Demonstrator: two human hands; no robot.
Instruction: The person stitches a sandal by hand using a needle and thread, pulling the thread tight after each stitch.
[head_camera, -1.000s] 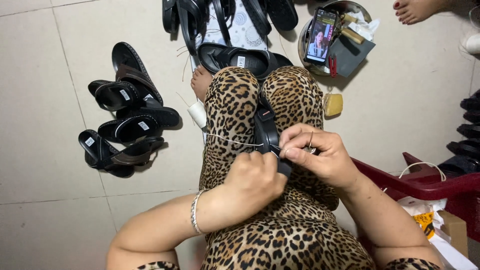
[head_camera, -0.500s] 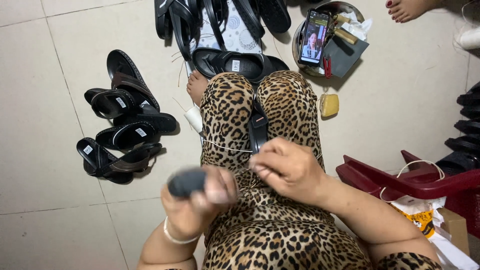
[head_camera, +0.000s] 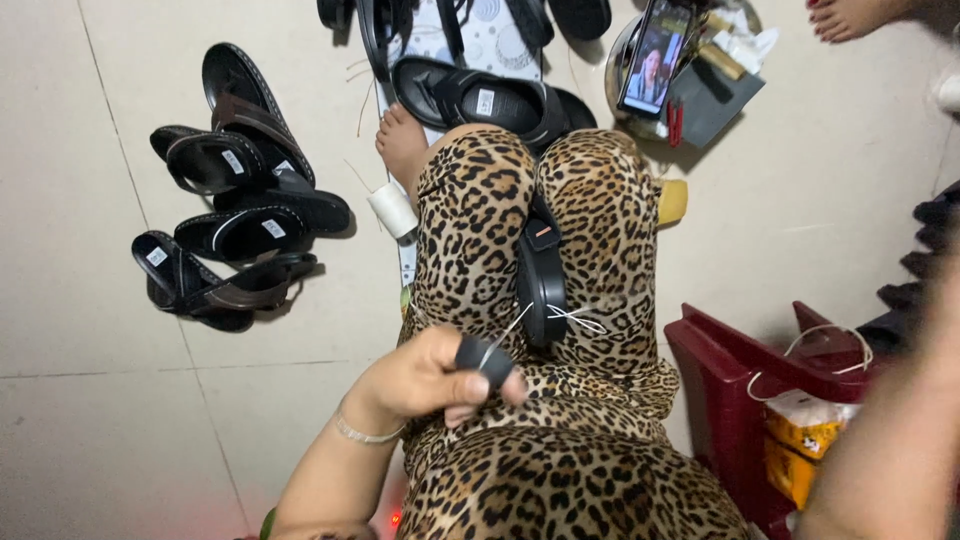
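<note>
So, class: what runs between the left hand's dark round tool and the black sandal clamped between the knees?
In the head view, a taut pale thread runs from the tool in the left hand to the sandal.

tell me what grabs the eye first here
A black sandal sits wedged between leopard-print knees at centre, white thread running through its strap. Just below, the left hand grips a small dark tool by that thread; the right arm is a blur at the right edge. A heap of black sandals lies on the tile floor at left.
</note>
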